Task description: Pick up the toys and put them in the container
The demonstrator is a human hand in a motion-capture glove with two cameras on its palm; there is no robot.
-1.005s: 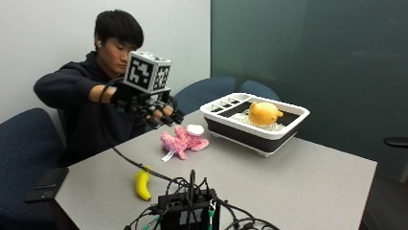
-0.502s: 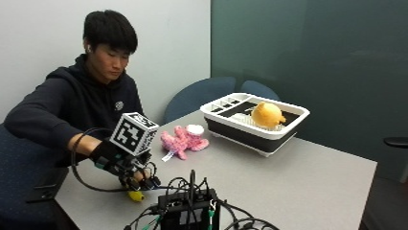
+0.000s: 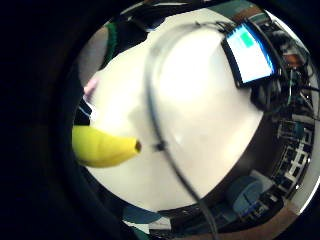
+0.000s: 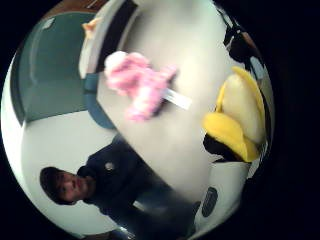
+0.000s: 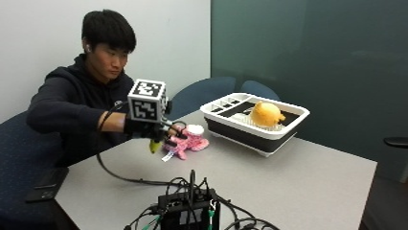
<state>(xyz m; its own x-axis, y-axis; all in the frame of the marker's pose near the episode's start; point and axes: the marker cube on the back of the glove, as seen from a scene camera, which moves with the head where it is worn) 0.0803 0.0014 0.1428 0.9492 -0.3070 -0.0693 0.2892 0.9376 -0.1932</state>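
Note:
In the outside view my gloved right hand (image 5: 150,129) grips a yellow toy banana (image 5: 155,145), which hangs down from the fingers above the grey table (image 5: 306,177). A pink plush toy (image 5: 185,141) lies on the table right beside the hand. The white and black container (image 5: 290,132) stands at the far side of the table with an orange plush toy (image 5: 266,114) inside. Both palm views show the banana (image 3: 102,147) (image 4: 237,117) close against the palm. The thumb side view also has the pink plush (image 4: 140,85) lying on the table.
A black electronics box (image 5: 188,211) with many cables sits at the table's near edge, and a cable runs from it to my hand. Its lit screen (image 3: 248,47) appears in the little finger side view. Blue chairs (image 5: 204,93) stand behind the table.
My hand went down to the banana at the table's near left, took hold of it, and has lifted it up beside the pink plush.

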